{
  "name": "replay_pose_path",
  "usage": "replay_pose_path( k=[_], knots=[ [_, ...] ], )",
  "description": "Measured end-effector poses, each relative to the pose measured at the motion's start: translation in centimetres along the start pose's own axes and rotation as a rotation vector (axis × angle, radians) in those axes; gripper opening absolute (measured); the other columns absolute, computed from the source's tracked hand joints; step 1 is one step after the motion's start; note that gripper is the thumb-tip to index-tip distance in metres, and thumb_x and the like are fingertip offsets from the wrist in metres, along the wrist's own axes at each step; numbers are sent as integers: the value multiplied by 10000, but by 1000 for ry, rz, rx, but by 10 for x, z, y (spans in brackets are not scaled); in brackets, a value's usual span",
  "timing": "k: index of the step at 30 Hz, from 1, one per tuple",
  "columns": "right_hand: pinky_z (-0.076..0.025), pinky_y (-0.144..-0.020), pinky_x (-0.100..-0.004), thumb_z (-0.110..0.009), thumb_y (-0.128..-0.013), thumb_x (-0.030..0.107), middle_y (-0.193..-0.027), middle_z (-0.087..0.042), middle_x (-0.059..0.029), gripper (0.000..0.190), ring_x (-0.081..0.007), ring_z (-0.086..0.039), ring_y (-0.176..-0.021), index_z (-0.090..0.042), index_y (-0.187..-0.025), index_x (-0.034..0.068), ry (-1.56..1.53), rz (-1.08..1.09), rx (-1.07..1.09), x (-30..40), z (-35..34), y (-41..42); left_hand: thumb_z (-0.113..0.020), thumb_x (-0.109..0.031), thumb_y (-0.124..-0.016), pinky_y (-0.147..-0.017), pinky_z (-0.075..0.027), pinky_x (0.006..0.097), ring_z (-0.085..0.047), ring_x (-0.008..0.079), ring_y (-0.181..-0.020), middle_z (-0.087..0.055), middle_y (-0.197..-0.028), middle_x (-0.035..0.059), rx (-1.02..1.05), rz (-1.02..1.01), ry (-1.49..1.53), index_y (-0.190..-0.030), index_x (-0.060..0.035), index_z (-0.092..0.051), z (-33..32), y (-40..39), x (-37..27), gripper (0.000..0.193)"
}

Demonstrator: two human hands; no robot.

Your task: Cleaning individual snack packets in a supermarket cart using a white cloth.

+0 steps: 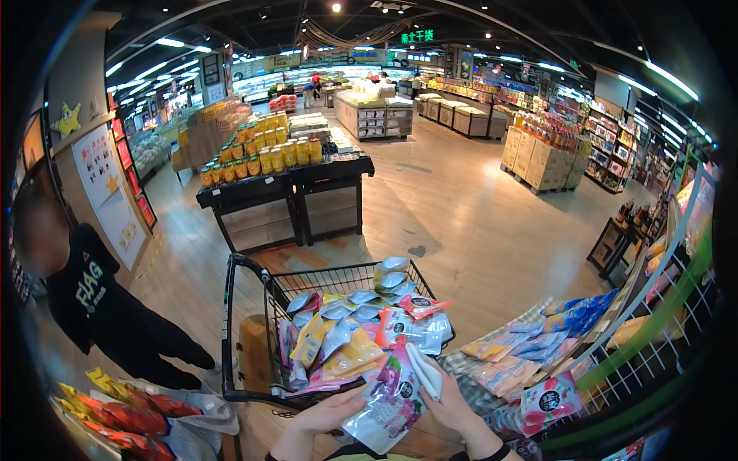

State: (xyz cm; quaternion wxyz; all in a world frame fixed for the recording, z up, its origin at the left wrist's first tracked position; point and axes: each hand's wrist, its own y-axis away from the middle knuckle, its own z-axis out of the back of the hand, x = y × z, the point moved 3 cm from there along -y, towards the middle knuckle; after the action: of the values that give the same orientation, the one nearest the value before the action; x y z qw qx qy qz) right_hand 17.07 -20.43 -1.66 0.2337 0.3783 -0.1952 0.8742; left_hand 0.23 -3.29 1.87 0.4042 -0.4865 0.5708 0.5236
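Observation:
A purple and white plastic snack pouch (387, 403) is tilted in front of me, with grapes pictured on it. My left hand (335, 410) grips the pouch by its left edge. In my right hand (452, 406) is a folded white cloth (425, 371), pressed against the pouch's upper right side. Just beyond my hands stands a black wire shopping cart (340, 278). Its basket is heaped with yellow pouches (351, 357), silver-bottomed pouches (394, 280) and an orange and white pouch (409, 328).
At right, a wire rack (640, 346) rises beside packets (513, 351) on a checkered cloth. A person in black (109, 311) stands at left, behind red and yellow bags (132, 412). Ahead is a black display table (288, 190) of yellow jars, with stacked cartons (533, 155) farther right.

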Motion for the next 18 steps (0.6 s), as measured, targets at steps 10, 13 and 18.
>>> replay_pose_path(
  k=[10,13,18],
  knots=[
    [-432,-712,-279,-482,-929,255,-876,-580,-57,376,-141,-521,-779,-497,-1206,2,-203,-235,-123,-61,6,36,-429,-253,-964,-984,-314,255,-407,123,-1164,-420,-1324,46,-209,22,284,-1411,-47,-253,27,-2,26,522],
    [-429,-684,-275,-492,-926,253,-831,-578,-35,378,-132,-513,-738,-493,-1213,7,-244,-267,-115,-67,14,43,-429,-233,-964,-953,-346,254,-446,128,-1122,-451,-1289,49,-271,45,350,-1405,-56,-269,30,-8,33,502],
    [-428,-681,-272,-504,-921,239,-826,-576,-23,357,-116,-505,-731,-514,-1196,11,-261,-386,-90,-79,23,66,-396,-215,-971,-960,-359,280,-444,135,-1146,-451,-1294,55,-321,51,438,-1416,-59,-233,15,-13,24,498]
  ],
)
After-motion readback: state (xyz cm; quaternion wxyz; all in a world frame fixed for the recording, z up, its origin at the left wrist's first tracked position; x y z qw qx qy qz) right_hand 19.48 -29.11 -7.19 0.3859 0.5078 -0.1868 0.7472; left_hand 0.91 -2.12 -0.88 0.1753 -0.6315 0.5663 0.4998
